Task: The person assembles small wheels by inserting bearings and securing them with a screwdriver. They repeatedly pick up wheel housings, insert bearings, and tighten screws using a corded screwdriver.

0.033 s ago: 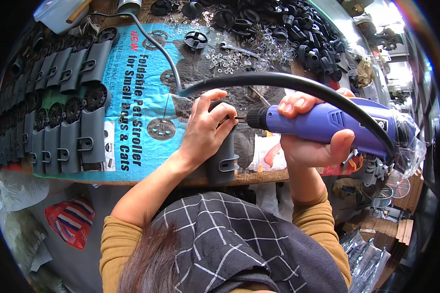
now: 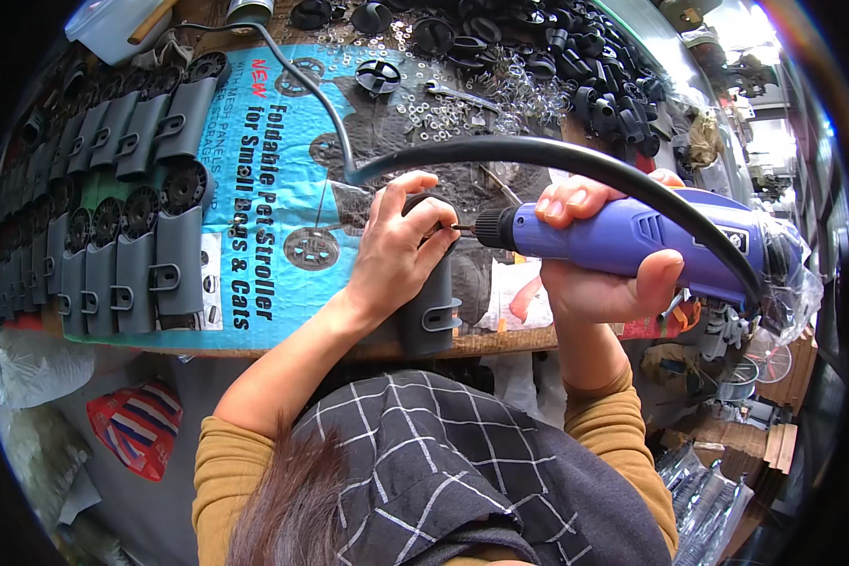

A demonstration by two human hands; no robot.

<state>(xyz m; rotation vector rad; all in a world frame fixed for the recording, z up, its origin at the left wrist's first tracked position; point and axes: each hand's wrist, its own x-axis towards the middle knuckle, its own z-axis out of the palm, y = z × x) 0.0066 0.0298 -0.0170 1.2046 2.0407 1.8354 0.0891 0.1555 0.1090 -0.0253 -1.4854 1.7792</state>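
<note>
My right hand [image 2: 599, 269] is wrapped around a purple electric screwdriver [image 2: 684, 236] with a black collar, lying level and facing left. Its thin bit [image 2: 463, 226] reaches to the fingertips of my left hand [image 2: 394, 247]. These fingers are closed on the round black end of a grey plastic housing [image 2: 423, 307]. That housing stretches toward me over the table's front edge and has a small looped tab. My left fingers hide much of the round end, and I cannot make out whether a screw is at the bit's tip.
A thick black cord [image 2: 538, 156] arches over both hands. Similar grey housings [image 2: 177, 259] stand in rows at left. Black plastic caps [image 2: 623, 104] are heaped at the far right, near scattered small rings [image 2: 424, 118], a wrench [image 2: 462, 95] and a screwdriver [image 2: 502, 185]. Flattened printed cardboard [image 2: 231, 170] covers the table.
</note>
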